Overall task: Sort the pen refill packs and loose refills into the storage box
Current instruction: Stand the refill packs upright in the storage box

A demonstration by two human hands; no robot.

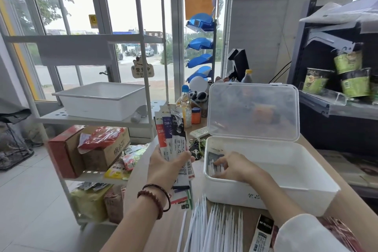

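Note:
A white storage box (286,194) stands open on the wooden table, its clear lid (253,111) tipped up behind it. My left hand (163,166) holds a fanned bunch of refill packs (173,131) upright, left of the box. My right hand (231,166) reaches into the box's left end, fingers on a refill pack (214,159) lying inside. More packs (182,194) lie flat on the table under my left wrist. Several loose white refills (214,229) lie in a row in front of the box. Another pack (262,233) rests by my right sleeve.
Bottles (185,104), an orange jar (196,115) and keys (197,145) stand behind and left of the box. A white wire shelf unit with a tub (100,98) and snack cartons (96,149) is at the left. A dark shelf with green cups (347,75) is at the right.

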